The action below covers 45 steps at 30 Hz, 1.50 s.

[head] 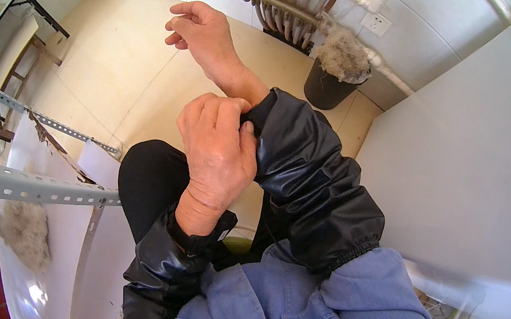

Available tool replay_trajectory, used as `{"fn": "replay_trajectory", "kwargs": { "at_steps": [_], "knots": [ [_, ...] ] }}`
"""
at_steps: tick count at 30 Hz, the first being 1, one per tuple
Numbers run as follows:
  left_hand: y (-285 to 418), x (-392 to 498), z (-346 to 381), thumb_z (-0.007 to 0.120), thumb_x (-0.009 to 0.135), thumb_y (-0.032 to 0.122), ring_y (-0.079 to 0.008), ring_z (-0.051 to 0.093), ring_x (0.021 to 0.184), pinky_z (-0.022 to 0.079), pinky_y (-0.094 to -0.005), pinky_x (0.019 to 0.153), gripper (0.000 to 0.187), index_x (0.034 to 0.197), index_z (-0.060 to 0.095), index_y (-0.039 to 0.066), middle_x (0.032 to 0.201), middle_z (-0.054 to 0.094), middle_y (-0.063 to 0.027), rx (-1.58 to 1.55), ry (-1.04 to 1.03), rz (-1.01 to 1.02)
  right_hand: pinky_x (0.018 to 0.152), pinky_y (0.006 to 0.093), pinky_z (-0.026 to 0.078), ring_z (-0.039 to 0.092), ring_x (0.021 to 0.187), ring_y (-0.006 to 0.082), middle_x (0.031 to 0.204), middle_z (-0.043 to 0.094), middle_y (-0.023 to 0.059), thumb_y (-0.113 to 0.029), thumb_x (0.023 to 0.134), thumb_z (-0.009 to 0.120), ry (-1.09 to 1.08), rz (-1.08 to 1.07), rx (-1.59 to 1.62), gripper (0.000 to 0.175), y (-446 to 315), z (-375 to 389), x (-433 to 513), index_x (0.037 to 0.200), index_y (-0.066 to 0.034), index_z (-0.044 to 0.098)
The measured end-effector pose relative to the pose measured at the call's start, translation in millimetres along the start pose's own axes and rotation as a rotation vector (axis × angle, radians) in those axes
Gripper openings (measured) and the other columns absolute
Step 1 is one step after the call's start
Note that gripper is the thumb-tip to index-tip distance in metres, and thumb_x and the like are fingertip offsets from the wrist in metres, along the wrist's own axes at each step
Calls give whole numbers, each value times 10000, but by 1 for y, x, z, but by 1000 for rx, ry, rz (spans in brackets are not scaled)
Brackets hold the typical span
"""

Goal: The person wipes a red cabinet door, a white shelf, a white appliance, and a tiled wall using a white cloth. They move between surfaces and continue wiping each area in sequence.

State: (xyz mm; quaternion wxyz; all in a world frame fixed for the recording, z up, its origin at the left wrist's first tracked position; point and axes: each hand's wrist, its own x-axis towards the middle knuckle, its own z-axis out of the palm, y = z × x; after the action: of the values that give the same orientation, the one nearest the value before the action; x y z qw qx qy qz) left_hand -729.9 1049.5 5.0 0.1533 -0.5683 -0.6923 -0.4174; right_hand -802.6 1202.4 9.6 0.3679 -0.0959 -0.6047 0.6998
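My left hand (219, 145) pinches the knitted cuff of a shiny black oversleeve (307, 168) at my right wrist. The oversleeve lies bunched along the right forearm, over a blue jacket sleeve (380, 294). Beyond the cuff, my right hand (202, 37) reaches out over the tiled floor with nothing in it, its fingers loosely bent and apart. A second black oversleeve (163, 276) covers my left forearm, and a dark band (194, 243) sits around that wrist. Below the left hand is a bent knee in black trousers (150, 177).
A black bucket (329, 88) heaped with greyish fluffy fibre (343, 54) stands near the wall, beside a pipe manifold (283, 0). Slotted metal angle bars (30, 184) cross at left, with more fibre (25, 231) nearby. A large white panel (450, 158) rises on the right.
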Motion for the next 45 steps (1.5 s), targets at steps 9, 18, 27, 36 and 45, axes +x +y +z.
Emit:
{"fn": "replay_trajectory", "kwargs": {
  "at_steps": [9,18,27,36,45],
  "knots": [
    [-5,-8,4,621,777,-52,-386,544,956,418,-456,876,215,987,602,-7,942,578,-175,14,6,72,755,363,560,665,831,237,969,679,119,-207,959,651,159,220,737,231,19,2,12,1083,-22,588],
    [-5,-17,1,604,793,-54,-401,539,959,424,-459,872,185,974,594,-14,949,573,-187,-81,-17,36,687,336,542,660,745,196,895,665,71,-174,919,656,131,-426,-376,157,26,18,-1,1046,-85,627],
    [-12,-18,-13,623,824,-37,-389,563,1052,446,-436,925,240,1060,617,4,1046,610,-190,-47,-33,-13,673,325,540,686,750,230,917,692,119,-166,912,646,107,-494,-336,230,12,23,-5,1114,-55,635],
    [-62,-23,-44,509,1015,101,-203,602,1137,460,-327,969,245,1205,638,15,1204,652,-96,-772,94,-651,803,364,534,635,863,199,1017,658,106,-348,1010,548,-12,-41,612,347,-46,15,-11,1173,-44,590],
    [-24,-29,30,432,1029,332,-282,597,1222,447,-439,1090,471,1350,542,6,1336,622,-149,-2131,39,-1227,778,375,531,615,823,205,982,657,77,-405,997,575,-181,255,1132,359,-33,38,-15,1112,-66,601]
  ]
}}
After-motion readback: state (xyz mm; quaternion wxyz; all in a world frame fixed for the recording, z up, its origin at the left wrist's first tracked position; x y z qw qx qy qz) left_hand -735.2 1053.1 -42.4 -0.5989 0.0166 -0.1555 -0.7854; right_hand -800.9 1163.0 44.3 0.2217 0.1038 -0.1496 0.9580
